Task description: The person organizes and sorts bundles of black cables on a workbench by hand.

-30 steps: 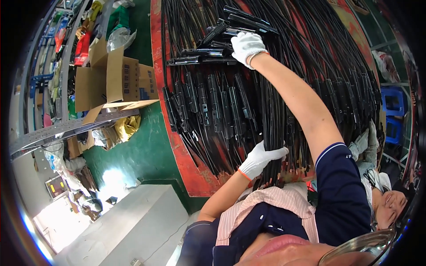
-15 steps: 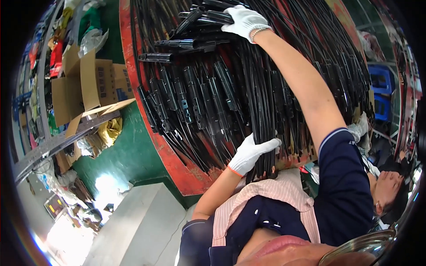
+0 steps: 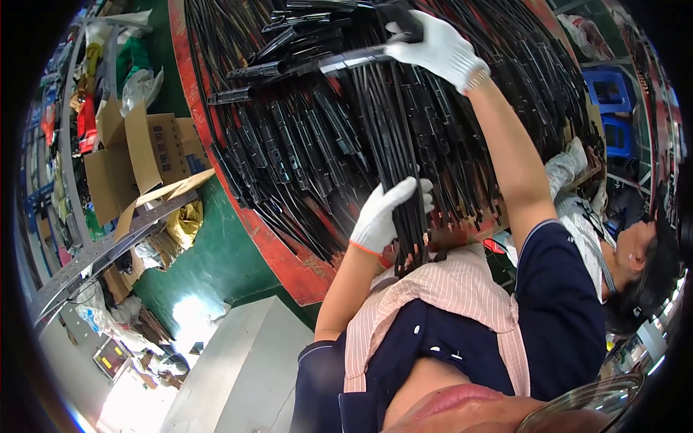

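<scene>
My left hand (image 3: 379, 216), in a white knit glove, is closed round a bundle of long black cables (image 3: 386, 137) near their copper-coloured lower ends. Up at the far side, my right hand (image 3: 444, 54), gloved too, is closed on a long black part (image 3: 354, 59) with a shiny face, blurred by motion. Some dark material shows at its thumb and fingers; its shape is unclear. Left of the bundle, many black slotted sleeve-like parts (image 3: 289, 148) lie in rows, with cables running from them. More such parts (image 3: 289, 32) lie crosswise in a heap near my right hand.
All this lies on a red worktable (image 3: 267, 249) with worn edges. An open cardboard box (image 3: 148, 155) stands on a metal rack at the left. A grey cabinet (image 3: 231, 361) is at the lower left. Blue stools (image 3: 613, 90) and a co-worker (image 3: 577, 216) are at the right.
My right hand has moved right and slightly down, drawing the long part away from the heap. My left hand keeps its grip on the bundle. The co-worker has come further into view.
</scene>
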Available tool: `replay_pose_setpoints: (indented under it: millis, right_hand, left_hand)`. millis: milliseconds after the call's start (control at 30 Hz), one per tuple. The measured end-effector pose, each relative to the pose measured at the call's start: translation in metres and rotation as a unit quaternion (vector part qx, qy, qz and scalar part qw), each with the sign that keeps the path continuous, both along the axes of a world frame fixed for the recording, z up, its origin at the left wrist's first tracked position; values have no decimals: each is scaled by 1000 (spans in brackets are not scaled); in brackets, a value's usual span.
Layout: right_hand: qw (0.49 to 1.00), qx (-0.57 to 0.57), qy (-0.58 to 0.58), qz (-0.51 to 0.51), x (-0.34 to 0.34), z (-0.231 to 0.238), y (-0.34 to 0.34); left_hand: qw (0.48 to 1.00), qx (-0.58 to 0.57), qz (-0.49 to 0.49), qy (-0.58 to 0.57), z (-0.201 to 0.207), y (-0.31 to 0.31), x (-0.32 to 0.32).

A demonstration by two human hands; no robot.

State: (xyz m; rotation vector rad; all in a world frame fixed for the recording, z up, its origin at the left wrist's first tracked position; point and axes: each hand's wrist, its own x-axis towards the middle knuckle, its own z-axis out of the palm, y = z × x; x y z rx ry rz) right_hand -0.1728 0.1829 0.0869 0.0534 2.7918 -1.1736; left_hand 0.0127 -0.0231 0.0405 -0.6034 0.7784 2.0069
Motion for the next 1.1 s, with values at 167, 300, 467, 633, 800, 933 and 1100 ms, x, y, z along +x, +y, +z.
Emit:
replay_pose_setpoints:
  millis: [167,300,467,633,800,933,1100]
  right_hand:
    - [866,-422,104,-246,106,17,47]
    - [763,-588,187,-195,173,31,61]
    - [814,-508,182,-216,210,26,33]
    - [786,-581,115,-180,221,12,16]
    - [882,-463,5,-85,226,-15,-23]
    - [749,-644,0,-152,239,10,-3]
    - [855,-470,-65,-210,297,6,44]
  left_hand:
    - [999,-49,11,15,6,9,-7]
    - [999,-41,33,12,-6,12,-4]
    - [997,0,71,15,2,29,-4]
    - [997,-32,35,53,-5,28,-7]
    - [988,-134,38,67,5,47,-6]
    - [998,7,59,18,-3,44,-10]
    - [998,7,60,2,11,50,-16]
